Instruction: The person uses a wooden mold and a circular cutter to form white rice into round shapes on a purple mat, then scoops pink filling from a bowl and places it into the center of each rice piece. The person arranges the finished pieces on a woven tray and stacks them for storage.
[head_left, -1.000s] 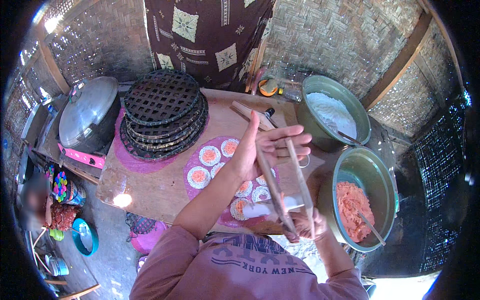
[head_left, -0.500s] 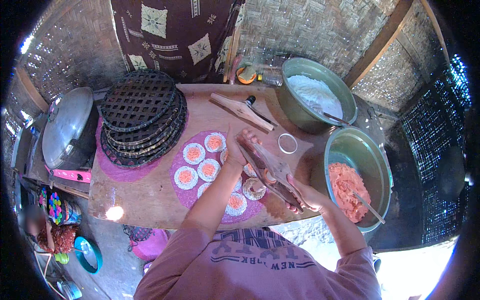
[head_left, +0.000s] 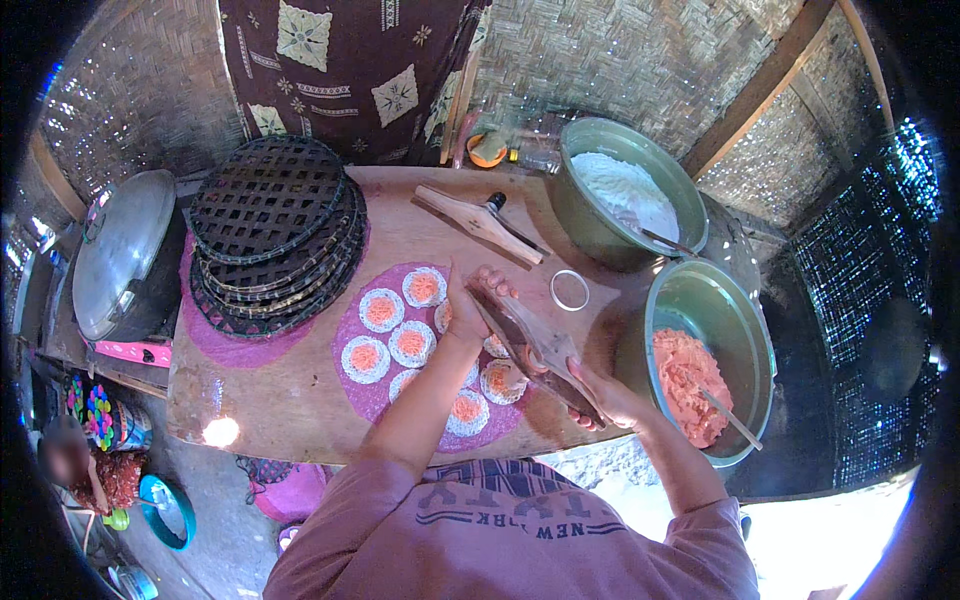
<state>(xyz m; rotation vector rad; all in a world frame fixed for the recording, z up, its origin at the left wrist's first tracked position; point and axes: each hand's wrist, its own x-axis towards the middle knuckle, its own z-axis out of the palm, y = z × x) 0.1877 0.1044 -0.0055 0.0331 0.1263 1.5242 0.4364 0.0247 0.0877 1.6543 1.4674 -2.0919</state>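
My left hand and my right hand are closed around the two ends of a wooden hand press. It slants across the front of the table, its two wooden parts close together, with a pinkish lump showing at its middle. Beneath and beside it lies a round purple mesh sheet bearing several round white lacy noodle cakes topped with pink strands. One noodle cake with pink strands sits right at the press's left edge. My left forearm covers part of the sheet.
Another wooden press piece and a white ring lie farther back. Right stand green tubs of white dough and pink dough. Left are stacked woven trays and a lidded pot. A person sits at lower left.
Pink strands now show on the noodle cake beside the press. Both hands keep their hold on the press, nearly in place; the whole view has shifted slightly.
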